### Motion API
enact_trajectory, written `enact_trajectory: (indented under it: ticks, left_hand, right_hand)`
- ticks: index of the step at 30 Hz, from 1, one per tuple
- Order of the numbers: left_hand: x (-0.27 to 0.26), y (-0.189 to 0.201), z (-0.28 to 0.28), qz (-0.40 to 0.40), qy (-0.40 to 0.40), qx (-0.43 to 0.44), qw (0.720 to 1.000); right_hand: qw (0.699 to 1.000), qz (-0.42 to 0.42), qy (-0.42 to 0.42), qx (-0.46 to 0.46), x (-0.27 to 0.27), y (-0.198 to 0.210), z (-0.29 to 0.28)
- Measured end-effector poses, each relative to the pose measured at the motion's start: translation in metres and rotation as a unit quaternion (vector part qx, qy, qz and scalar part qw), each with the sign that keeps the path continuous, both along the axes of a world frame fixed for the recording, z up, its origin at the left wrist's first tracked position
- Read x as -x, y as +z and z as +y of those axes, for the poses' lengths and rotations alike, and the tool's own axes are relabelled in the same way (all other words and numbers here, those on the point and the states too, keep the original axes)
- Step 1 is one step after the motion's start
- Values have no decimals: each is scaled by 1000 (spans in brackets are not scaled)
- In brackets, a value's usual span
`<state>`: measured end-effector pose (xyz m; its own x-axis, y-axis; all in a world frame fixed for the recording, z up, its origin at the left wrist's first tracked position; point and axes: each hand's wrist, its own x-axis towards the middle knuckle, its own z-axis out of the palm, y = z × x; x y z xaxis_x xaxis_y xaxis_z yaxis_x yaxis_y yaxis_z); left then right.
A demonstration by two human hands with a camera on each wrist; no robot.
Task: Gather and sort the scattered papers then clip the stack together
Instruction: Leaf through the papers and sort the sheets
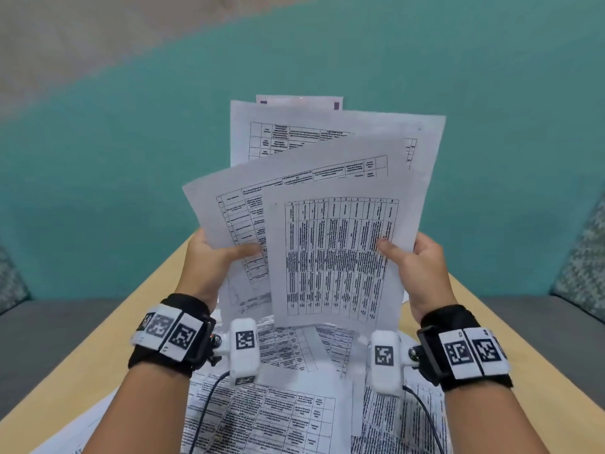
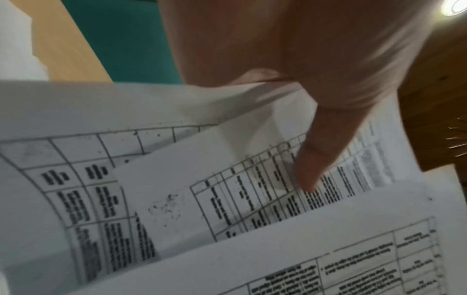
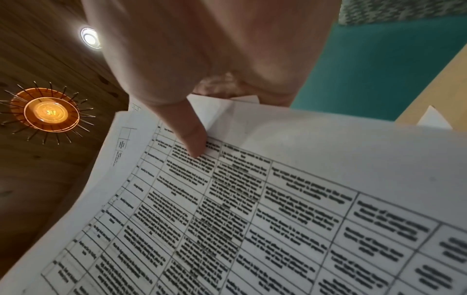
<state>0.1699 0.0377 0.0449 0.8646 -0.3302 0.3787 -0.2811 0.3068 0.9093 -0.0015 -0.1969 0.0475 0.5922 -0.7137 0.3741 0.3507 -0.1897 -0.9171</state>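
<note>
I hold a fanned, uneven bundle of printed sheets (image 1: 330,204) upright above the table. My left hand (image 1: 222,253) pinches its left edge, the thumb lying across a table-printed page (image 2: 252,199). My right hand (image 1: 412,260) pinches the right edge, thumb on the front sheet (image 3: 252,209). The fingers of both hands are hidden behind the paper. More printed papers (image 1: 278,411) lie scattered flat on the table beneath my wrists. No clip is visible.
The light wooden table (image 1: 98,355) narrows away from me. A grey bench seat (image 1: 59,329) with a teal backrest (image 1: 131,158) runs behind it, with patterned cushions (image 1: 586,267) at both sides. Wrist camera cables (image 1: 203,407) trail over the loose papers.
</note>
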Motion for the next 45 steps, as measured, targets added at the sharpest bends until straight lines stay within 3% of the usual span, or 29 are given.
enact_trajectory:
  ticks: [5,11,17,23,30,37,45]
  left_hand:
    - [13,4,0,-40,-27,-47,998]
    - [16,0,-11,-47,42,-66,996]
    - [9,3,-8,-23,87,-20,996]
    - [9,-1,-7,-1,50,-66,997]
    - [7,7,-10,-8,57,-37,998]
    - [10,0,-12,9,24,-85,996]
    - [12,3,-10,-6,31,-69,997]
  right_hand:
    - [1000,9,-2,1,-3,-5,1]
    - [999,13,37,-17,-3,-6,1]
    - [999,-10,35,-1,-1,-2,1]
    - [999,51,18,0,-5,-10,1]
    - [1000,3,-3,17,-4,0,4]
    - [997,73,28,9,-6,-13,0]
    - [999,26,-10,22,-5,-15,0]
